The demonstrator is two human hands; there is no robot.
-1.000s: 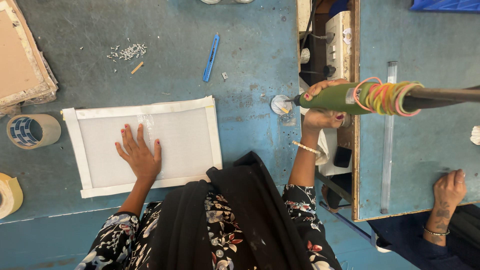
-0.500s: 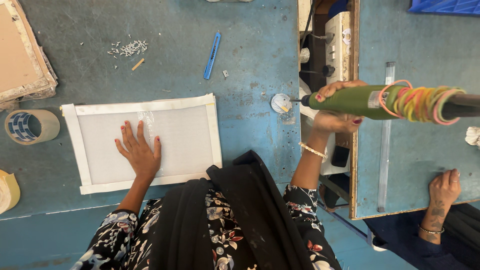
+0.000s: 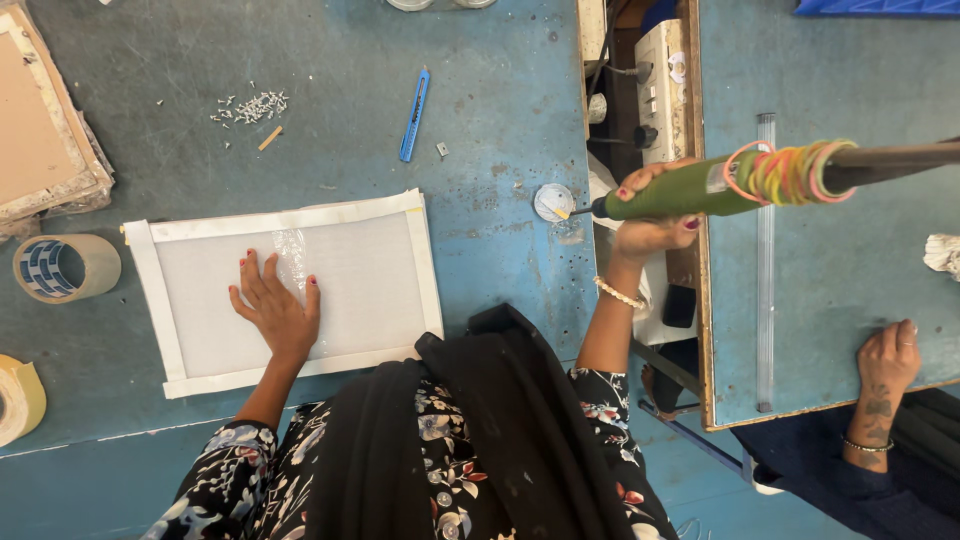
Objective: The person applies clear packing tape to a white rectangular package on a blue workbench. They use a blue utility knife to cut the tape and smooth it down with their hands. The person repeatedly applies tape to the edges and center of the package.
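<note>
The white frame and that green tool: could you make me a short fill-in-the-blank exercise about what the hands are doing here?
1. The left hand lies flat on the white ____ frame.
2. The right hand grips a ____ tool wrapped with coloured rubber bands.
3. A ____ utility knife lies on the table above the frame.

Missing words: mesh; green; blue

Worn blue worktable (image 3: 480,90); second blue table (image 3: 850,300) right; blue floor (image 3: 700,480) between.

The worn blue table (image 3: 500,100) carries a white frame (image 3: 285,290), tape rolls (image 3: 65,268), a blue cutter (image 3: 414,115) and scattered staples (image 3: 250,105).
</note>
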